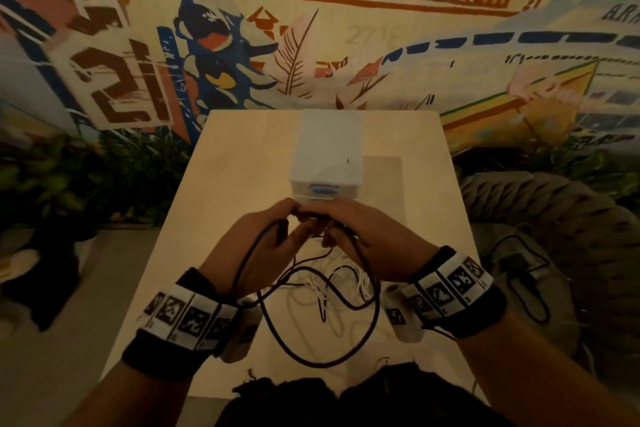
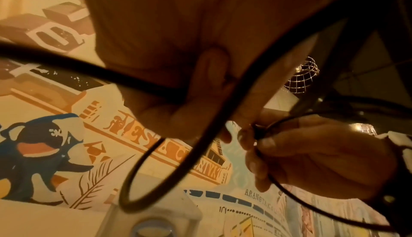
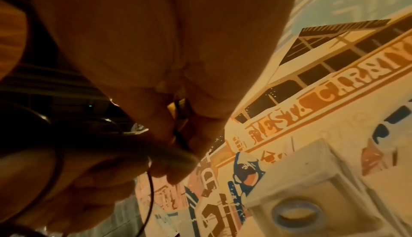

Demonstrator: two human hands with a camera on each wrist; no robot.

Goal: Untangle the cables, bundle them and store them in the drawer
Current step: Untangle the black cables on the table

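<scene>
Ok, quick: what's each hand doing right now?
Left hand: grips the black cable.
Right hand: pinches the same black cable.

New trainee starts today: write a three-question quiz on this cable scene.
1. True or false: both hands, left hand and right hand, hold the black cable.
2. What lies on the table under the black loops? A) white cables B) scissors C) tape
3. Fill in: the drawer box stands ___ the hands, its drawers closed.

Key: 1 true; 2 A, the white cables; 3 beyond.
</scene>
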